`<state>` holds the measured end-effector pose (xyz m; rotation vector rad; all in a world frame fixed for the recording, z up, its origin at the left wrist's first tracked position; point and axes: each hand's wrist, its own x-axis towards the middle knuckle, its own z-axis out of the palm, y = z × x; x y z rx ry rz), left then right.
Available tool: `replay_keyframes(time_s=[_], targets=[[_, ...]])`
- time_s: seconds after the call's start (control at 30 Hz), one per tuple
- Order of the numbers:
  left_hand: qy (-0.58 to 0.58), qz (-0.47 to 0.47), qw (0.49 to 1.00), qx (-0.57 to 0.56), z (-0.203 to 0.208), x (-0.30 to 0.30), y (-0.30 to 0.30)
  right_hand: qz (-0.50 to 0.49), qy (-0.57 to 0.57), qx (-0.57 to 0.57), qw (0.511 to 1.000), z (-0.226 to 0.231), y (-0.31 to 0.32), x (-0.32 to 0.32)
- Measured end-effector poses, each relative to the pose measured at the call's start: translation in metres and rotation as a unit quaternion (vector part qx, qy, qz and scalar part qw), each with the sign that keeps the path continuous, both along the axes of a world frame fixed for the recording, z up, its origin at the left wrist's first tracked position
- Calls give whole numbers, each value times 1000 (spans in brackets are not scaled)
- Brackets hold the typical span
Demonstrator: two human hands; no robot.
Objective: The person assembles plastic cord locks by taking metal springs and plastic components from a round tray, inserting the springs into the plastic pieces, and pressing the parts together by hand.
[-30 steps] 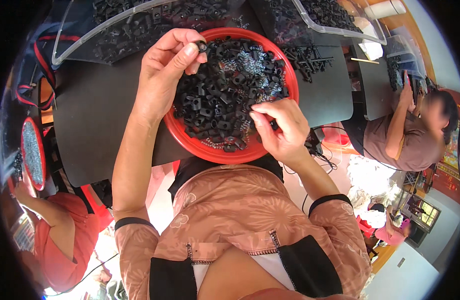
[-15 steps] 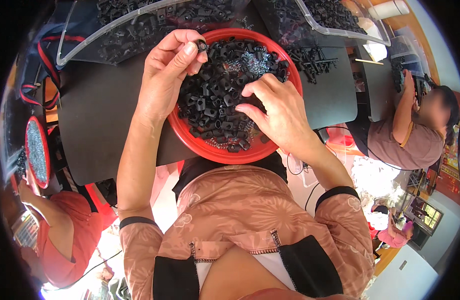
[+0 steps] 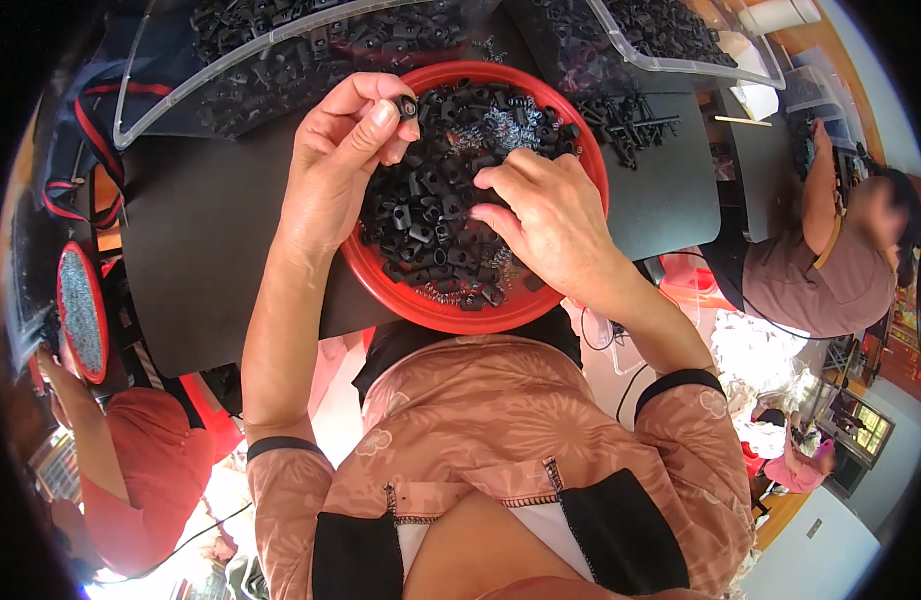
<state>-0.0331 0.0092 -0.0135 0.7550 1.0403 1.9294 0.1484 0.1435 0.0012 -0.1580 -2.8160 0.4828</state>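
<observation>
My left hand (image 3: 355,135) pinches a small black plastic cord-lock piece (image 3: 407,105) between thumb and fingertips, above the far left rim of a red basin (image 3: 380,295). A heap of similar black cord-lock pieces (image 3: 420,215) fills much of the basin. Small metal springs (image 3: 510,125) lie in a pile at its far side, with a few more near the front rim. Over the right half of the basin is my right hand (image 3: 545,210), thumb and forefinger apart just above the pieces. I see nothing held between them; its other fingers are curled partly out of sight.
Two clear plastic bins (image 3: 270,45) (image 3: 670,60) of black parts stand beyond the basin. Black plunger-like pieces (image 3: 630,125) lie loose on the dark table (image 3: 210,230). People sit at left and right; the left one is by a red tray (image 3: 80,310) of springs.
My left hand and its piece sit slightly lower in the picture. The right hand's thumb and forefinger remain apart, with the hand shifted only slightly.
</observation>
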Motion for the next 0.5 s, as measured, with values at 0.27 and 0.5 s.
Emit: replay_keyframes(time_s=[0.27,0.5], targets=[[-3,-2,1000,1,2,-1,1,16,14,-14,1000,0,5,-4],[-11,-12,1000,-18,2,4,2,6,81,-318,945,34,17,-21]])
